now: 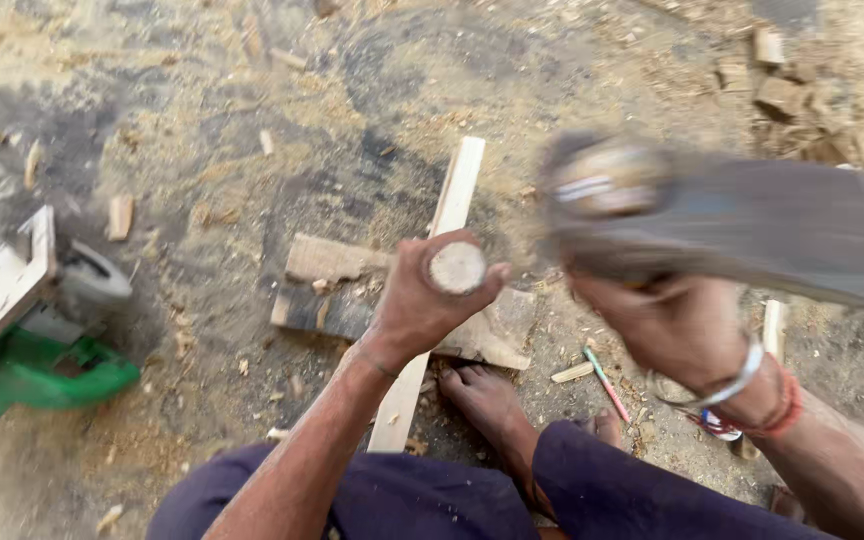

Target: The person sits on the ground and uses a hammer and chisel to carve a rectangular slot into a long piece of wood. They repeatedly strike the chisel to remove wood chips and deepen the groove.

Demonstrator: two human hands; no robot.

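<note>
- The short round wooden peg [457, 267], pale at its cut end, stands nearly on end toward the camera, so its long axis runs roughly from the ground up to the viewer. Only the end face and a little of the shaft are visible.
- The left hand [422, 305] is wrapped closed around the peg just below the end face, with the thumb on the right side of it. The lower end of the peg is hidden by the hand; where it bears cannot be told.
- The right hand [677, 325] is closed around the handle of a broad dark metal chopping blade [752, 235], heavily blurred by motion. The blade is raised above and to the right of the peg, apart from it.
- Governing relation: the peg lies to the left of, and lower than, the blade; the left hand is on the peg, while the right hand is apart from it.
- Beneath the left hand lies a dark, rough wooden block [352, 300], and a long pale wooden slat [449, 205] runs across it, away from the person.
- A bare foot [492, 400] rests near the block's close edge.
- A green power tool [37, 370] lies well apart at left on the sawdust-covered ground [202, 120].
</note>
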